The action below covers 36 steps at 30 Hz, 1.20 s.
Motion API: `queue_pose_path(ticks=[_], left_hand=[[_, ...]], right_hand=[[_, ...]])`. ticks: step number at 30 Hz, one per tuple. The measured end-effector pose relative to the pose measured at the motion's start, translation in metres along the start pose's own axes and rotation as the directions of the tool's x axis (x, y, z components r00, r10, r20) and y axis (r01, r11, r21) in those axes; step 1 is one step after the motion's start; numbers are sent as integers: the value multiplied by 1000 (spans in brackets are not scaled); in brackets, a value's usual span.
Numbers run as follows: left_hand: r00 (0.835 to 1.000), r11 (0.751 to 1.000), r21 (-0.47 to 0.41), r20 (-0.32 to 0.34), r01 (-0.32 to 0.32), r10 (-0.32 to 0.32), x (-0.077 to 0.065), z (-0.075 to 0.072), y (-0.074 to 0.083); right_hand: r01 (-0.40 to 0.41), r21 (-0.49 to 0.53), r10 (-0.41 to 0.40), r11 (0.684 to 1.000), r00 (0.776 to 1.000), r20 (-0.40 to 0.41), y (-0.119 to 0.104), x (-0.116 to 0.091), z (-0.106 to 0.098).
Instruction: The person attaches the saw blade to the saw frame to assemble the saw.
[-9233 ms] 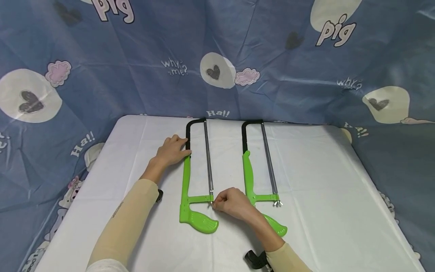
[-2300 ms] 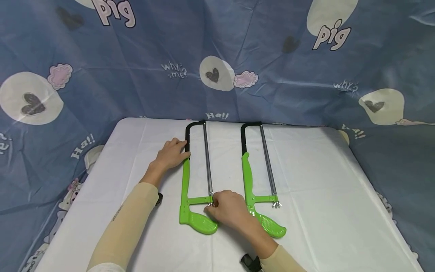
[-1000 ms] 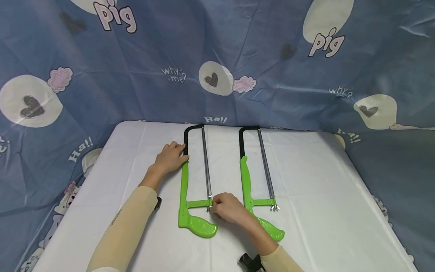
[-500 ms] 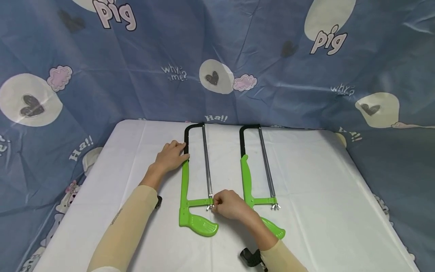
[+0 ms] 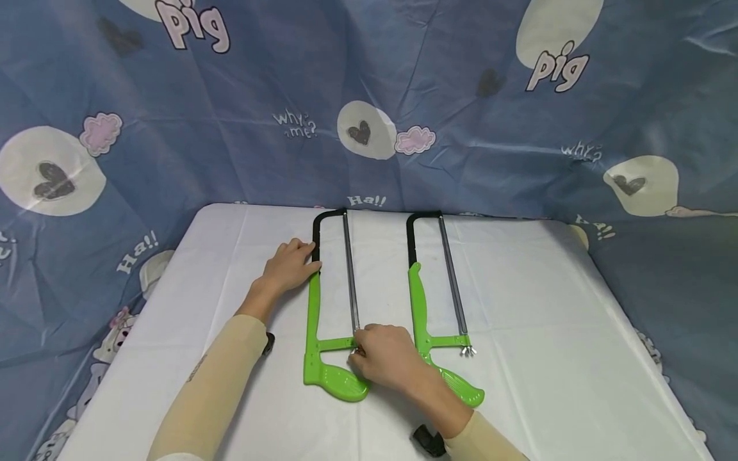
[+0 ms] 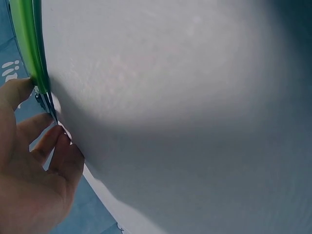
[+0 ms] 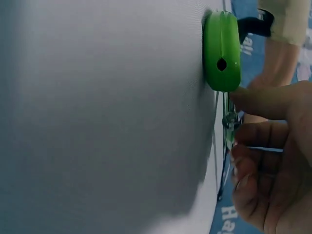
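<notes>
Two hacksaws with green handles and black front frames lie side by side on a white-covered table. On the left hacksaw point(image 5: 313, 314), my left hand point(image 5: 290, 264) holds the frame where black meets green. The left wrist view shows its thumb on the green part and fingertips against the dark bar. At the near end of this saw's blade point(image 5: 350, 275), my right hand point(image 5: 387, 358) pinches the wing nut point(image 7: 231, 120) between thumb and forefinger. In the head view the hand mostly covers that nut. The right hacksaw point(image 5: 419, 301) lies untouched, its wing nut point(image 5: 468, 351) in plain sight.
A blue patterned cloth point(image 5: 259, 153) hangs behind and beside the table point(image 5: 553, 333). My right forearm crosses above the right hacksaw's handle point(image 5: 461, 386). A black wrist device point(image 5: 428, 442) sits under the right wrist.
Half a second ago the left saw's wing nut showed beside my right fingertips; now the hand has turned and covers it. Over the earlier frames it shifts back and forth there. The left hand stays put.
</notes>
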<state>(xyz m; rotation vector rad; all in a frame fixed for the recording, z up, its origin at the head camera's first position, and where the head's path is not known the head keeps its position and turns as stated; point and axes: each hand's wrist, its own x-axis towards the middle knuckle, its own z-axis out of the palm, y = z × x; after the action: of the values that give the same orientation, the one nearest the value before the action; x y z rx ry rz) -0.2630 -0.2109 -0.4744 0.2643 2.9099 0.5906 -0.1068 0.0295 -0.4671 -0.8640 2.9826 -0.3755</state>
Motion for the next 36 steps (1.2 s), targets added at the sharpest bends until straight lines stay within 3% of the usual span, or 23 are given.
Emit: queue_pose_path(ticks=[9,20,25,31,33,36], left_hand=[[1000,1000,-5,-8,7,-7,0,1,-1],[1000,1000,-7,-10,3,-4,0,1,0],[1000,1000,2,-14,2,-2,0,1,1],[1000,1000,3,-10,-1,1,-1,1,3],[1000,1000,5,-12,-2,2,-1,2,3],[1000,1000,6,-16,0,0,-1,3,4]], right_hand=[[38,-239,-42,970,999,-15,-6,1,1],[55,-322,-86,945,993,-85,-17,0,6],[36,-261,-57,965,996,-72,-18,-2,7],[-89,-80,84,993,995,-56,-17,-2,8],[-151,5,151,989,987,-49,-15,-2,8],[-242,154,248,958,968,-22,-11,-1,8]])
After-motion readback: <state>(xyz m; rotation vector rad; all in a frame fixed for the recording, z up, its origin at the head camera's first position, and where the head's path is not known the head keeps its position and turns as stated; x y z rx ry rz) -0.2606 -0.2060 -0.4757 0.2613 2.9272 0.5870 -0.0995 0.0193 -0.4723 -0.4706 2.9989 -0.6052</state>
